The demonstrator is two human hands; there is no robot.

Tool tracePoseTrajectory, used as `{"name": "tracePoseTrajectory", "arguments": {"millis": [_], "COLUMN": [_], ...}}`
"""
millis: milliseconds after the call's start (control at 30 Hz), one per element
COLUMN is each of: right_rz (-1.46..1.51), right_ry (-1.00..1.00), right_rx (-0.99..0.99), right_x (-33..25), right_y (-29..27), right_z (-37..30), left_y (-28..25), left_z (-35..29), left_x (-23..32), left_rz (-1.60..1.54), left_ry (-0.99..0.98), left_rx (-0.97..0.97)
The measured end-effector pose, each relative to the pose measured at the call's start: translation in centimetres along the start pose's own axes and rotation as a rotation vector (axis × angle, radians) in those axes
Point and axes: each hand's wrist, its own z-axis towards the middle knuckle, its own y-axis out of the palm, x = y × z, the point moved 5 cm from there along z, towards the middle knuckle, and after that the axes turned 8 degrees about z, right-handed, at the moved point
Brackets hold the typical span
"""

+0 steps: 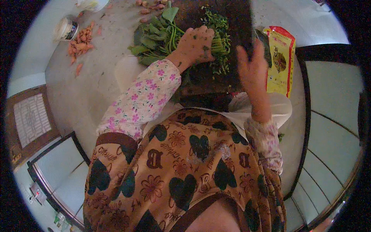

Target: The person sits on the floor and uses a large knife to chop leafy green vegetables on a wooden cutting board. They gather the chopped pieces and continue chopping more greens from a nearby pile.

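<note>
My left hand is closed around a bunch of leafy greens, pressing it down on a dark chopping board. Broad leaves spread out on the left of the fist; cut green stems and finely chopped bits lie along its right side. Green specks cling to the fingers. Off the board's right edge is my right hand, smeared by motion, two fingers pointing away from me. Whether it grips anything is unclear. A dark, flat shape beside it cannot be made out.
A yellow and red packet lies on the right. On the floor at far left, a pile of small orange-red roots or peppers sits by a white tub. Reddish bulbs lie behind the leaves. Dark-framed pale panels stand right.
</note>
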Motion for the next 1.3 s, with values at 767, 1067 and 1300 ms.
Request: {"name": "tracePoseTrajectory", "arguments": {"millis": [767,1067,1300], "right_rz": [-0.194,-0.425,-0.304], "right_ry": [0.066,-0.026,-0.023], "right_rx": [-0.400,-0.271,-0.646], "right_x": [5.3,5.0,4.6], "right_y": [4.5,2.2,0.8], "right_z": [1.0,4.5,1.6], "left_y": [0.0,-3.6,-2.6], "left_z": [0.1,-1.6,-2.3], "left_x": [0.1,1.5,2.1], "left_rz": [0.110,0.019,0.044], "left_ry": [0.007,0.054,0.067], "left_rx": [-0.062,0.268,0.422]}}
